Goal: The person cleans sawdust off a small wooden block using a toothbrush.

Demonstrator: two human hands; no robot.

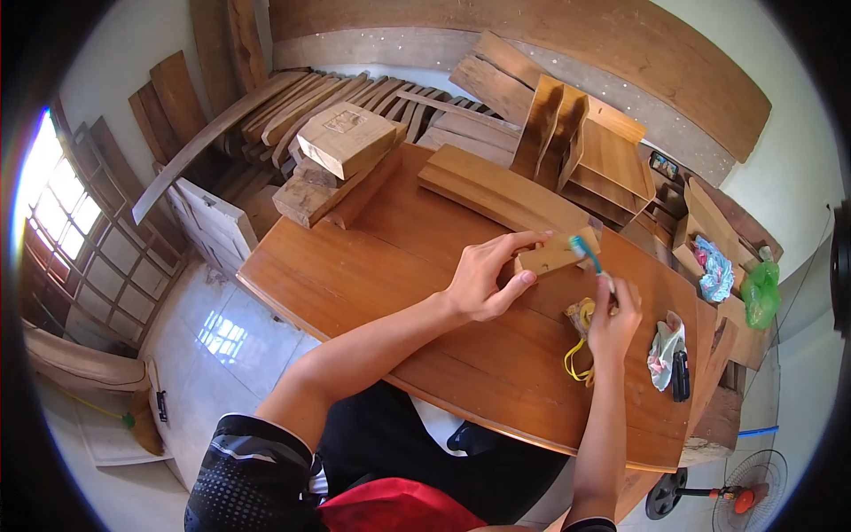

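My left hand (487, 277) is closed on the left end of a small wooden block (551, 256), thumb in front and fingers behind, above the brown tabletop. In my right hand (614, 321) is a toothbrush (592, 257) with a blue-green handle, pinched near its lower end. The brush head lies over the block's right part and seems to touch it. Just left of my right wrist lies a small crumpled bundle (581, 312) with a yellow strap (572, 363). My fingers hide part of the block and the handle's end.
A long wooden beam (496, 191) lies behind the block on the wooden table (372, 275). Thick blocks (346, 137) are stacked at the back left. To the right are a crumpled plastic bag (663, 355), a black object (681, 377), and a fan (749, 492) below.
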